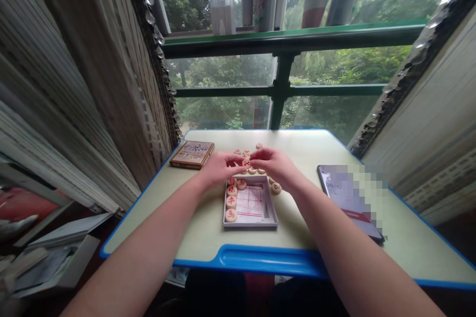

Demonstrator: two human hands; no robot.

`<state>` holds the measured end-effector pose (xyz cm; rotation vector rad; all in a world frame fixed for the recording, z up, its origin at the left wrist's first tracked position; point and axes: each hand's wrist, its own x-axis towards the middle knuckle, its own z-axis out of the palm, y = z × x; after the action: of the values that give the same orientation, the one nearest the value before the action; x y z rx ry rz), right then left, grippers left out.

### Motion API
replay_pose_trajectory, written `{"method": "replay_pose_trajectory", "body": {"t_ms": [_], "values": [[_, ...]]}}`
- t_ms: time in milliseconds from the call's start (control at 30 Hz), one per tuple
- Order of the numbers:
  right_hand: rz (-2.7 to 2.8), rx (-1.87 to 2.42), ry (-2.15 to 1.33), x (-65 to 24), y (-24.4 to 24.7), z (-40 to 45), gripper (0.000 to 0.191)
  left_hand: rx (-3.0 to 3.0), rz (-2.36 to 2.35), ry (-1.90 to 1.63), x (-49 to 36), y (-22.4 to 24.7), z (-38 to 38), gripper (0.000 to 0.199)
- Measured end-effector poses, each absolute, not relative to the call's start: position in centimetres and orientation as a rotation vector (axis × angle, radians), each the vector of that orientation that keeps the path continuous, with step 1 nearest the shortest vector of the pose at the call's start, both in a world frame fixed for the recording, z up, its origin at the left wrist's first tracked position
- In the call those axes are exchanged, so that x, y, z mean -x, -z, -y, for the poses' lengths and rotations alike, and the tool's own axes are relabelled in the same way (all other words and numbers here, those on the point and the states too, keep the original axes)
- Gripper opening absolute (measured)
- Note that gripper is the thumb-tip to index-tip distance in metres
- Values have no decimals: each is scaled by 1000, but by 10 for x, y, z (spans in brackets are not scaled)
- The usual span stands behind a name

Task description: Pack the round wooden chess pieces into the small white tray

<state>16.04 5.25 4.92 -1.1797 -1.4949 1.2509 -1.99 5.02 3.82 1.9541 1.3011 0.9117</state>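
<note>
Chess piece (246,163), just beyond the white box (250,225), pinched between left hand (218,167) and right hand (274,165), both nearly closed on it. Probably at the step of picking up; next, keep even pressure from 2 sides.

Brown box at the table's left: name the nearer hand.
Left. The left hand is just right of the brown box; the right hand is farther right.

Here's red 炮 on one disc (231,190), 車 on the next disc (231,201), 馬 on the bottom disc (231,215), "00" on the screen (336,193)!
</note>
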Motion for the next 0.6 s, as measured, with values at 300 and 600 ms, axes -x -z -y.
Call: {"method": "replay_pose_trajectory", "body": {"t_ms": [300, 600], "values": [[1483, 1032, -1263, -156, -53, -48, 17, -1999, -1281, -982, 25, -42, -48, 45], [2006, 1080, -628, -156, -44, -50, 11, -1872, -1292, -1003, 24, -44, -49, 43]]}}
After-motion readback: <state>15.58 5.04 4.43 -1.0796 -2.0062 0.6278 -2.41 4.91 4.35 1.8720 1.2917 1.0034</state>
